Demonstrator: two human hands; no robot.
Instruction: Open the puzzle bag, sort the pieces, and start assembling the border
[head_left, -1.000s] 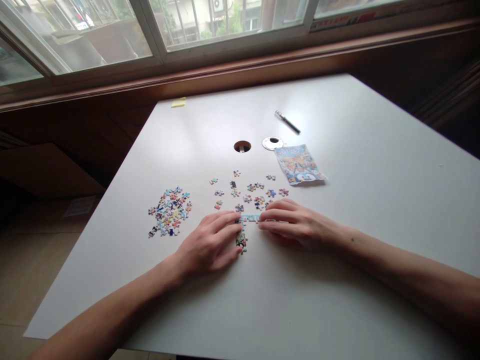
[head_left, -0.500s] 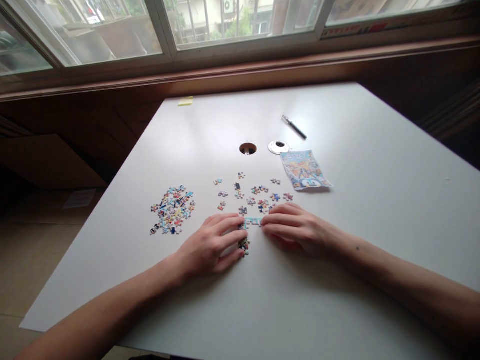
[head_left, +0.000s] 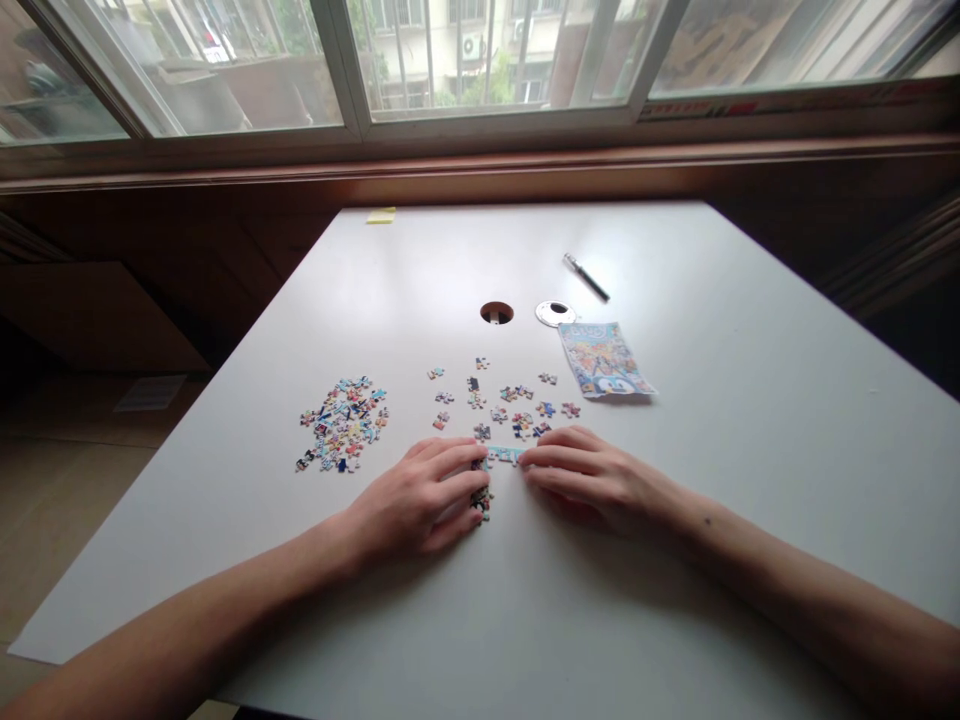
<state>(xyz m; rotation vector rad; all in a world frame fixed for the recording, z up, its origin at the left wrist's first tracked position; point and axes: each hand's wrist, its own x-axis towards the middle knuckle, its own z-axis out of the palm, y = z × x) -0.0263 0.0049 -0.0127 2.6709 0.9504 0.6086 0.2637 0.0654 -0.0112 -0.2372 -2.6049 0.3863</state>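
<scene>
Joined jigsaw pieces form a corner on the white table: a light-blue top row [head_left: 504, 454] and a darker, colourful side strip [head_left: 484, 505] running toward me. My left hand [head_left: 424, 490] lies along the side strip, its curled fingertips pressing on the pieces and covering part of them. At the right end of the top row, my right hand [head_left: 592, 478] has its fingers closed together on the edge; whatever lies beneath those fingertips is hidden. Just beyond both hands are several loose jigsaw pieces [head_left: 523, 425], spread out singly and in small clusters.
To the left is a dense pile of jigsaw pieces [head_left: 345, 425]. A printed picture sheet [head_left: 606, 360] lies right of centre, below a pen [head_left: 586, 277]. Near it are a round cable hole [head_left: 496, 314] and its cover [head_left: 555, 314]. Yellow tape [head_left: 381, 215] marks the far edge.
My head view has tilted slightly upward, so the table sits lower and more window shows. Both hands keep their places on the joined pieces.
</scene>
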